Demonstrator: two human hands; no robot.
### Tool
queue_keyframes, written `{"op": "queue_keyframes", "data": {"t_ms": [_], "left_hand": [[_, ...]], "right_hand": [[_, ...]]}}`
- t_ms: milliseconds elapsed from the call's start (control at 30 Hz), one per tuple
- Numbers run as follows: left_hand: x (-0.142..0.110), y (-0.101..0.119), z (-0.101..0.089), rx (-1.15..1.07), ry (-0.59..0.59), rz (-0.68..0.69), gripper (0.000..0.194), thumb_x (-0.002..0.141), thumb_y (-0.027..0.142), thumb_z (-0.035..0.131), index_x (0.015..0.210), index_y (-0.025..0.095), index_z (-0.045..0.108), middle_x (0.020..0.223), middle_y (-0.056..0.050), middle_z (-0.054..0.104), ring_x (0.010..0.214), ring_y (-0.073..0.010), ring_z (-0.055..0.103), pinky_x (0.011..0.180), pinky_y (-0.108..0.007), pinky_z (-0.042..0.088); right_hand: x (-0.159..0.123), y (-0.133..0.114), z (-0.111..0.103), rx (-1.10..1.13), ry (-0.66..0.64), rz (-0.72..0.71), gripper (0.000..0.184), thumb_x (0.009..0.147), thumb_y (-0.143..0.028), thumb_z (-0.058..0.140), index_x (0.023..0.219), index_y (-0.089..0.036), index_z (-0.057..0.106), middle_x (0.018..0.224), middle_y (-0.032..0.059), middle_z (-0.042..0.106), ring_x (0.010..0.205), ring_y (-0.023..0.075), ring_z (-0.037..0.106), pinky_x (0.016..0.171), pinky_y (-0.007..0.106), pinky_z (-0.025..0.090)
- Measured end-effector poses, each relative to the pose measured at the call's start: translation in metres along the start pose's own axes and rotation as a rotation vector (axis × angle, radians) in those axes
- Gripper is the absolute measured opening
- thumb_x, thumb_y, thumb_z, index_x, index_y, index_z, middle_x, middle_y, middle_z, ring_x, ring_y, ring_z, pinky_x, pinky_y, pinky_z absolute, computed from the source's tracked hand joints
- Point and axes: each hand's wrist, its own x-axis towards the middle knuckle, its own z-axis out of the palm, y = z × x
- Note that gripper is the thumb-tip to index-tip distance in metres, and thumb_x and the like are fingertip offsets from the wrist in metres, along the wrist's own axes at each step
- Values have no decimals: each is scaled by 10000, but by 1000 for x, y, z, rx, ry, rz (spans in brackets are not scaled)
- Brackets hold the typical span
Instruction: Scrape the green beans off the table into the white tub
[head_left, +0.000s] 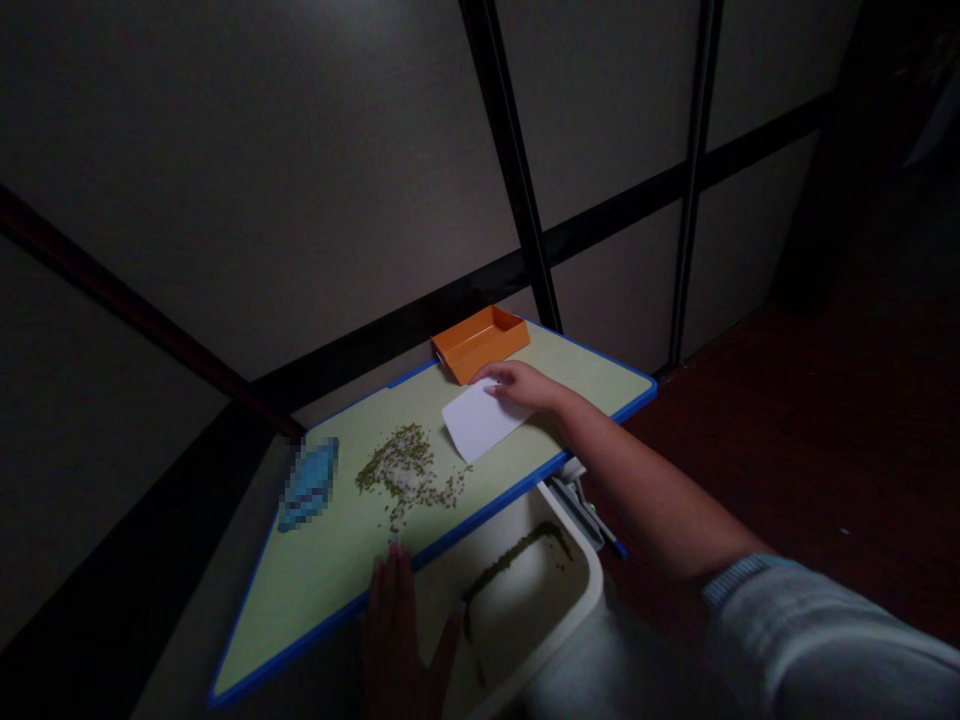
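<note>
A pale green board (322, 585) with a blue rim lies tilted in front of me. A scatter of small green beans (405, 472) sits near its middle. My right hand (521, 385) reaches across the board and rests its fingers on the far edge of a white card (478, 422), just in front of an orange tray (480, 342). My left hand (396, 630) lies flat with fingers stretched out against the board's near rim, holding nothing. Below that rim stands a white bin (577, 610) with green beans (510, 560) inside.
A blurred-out blue patch (309, 485) lies on the board's left part. A metal clamp (581, 495) shows under the board's right edge. Dark wooden floor (787, 430) lies to the right; a grey panelled wall with black bars (517, 190) rises behind.
</note>
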Motion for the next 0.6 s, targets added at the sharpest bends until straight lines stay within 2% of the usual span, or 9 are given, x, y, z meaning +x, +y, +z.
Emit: {"op": "queue_keyframes", "data": {"t_ms": [133,367,600], "left_hand": [[0,2,-1,-1,1,-30,698,925,351,438,1527,272,93,1577,-116,288,1471,-275,185,1138,-566,285],[1,-1,0,-12,4,-5,709,925,353,446,1527,271,82,1575,-121,292,1470,-285,185,1135,-577,273],[0,0,-1,-22,3,-8,686,933,336,432,1526,284,91,1585,-103,274,1474,-270,171,1138,-544,288]], "right_hand": [[0,0,0,-7,-5,7,302,760,-17,556,984,-148,710,1020,50,699,931,157,605,914,330,428],[0,1,1,17,-32,18,304,761,-14,548,984,-141,711,1010,60,702,906,155,606,901,331,437],[0,2,1,45,-55,42,305,765,-13,557,990,-145,716,1021,54,703,911,149,609,898,314,438]]}}
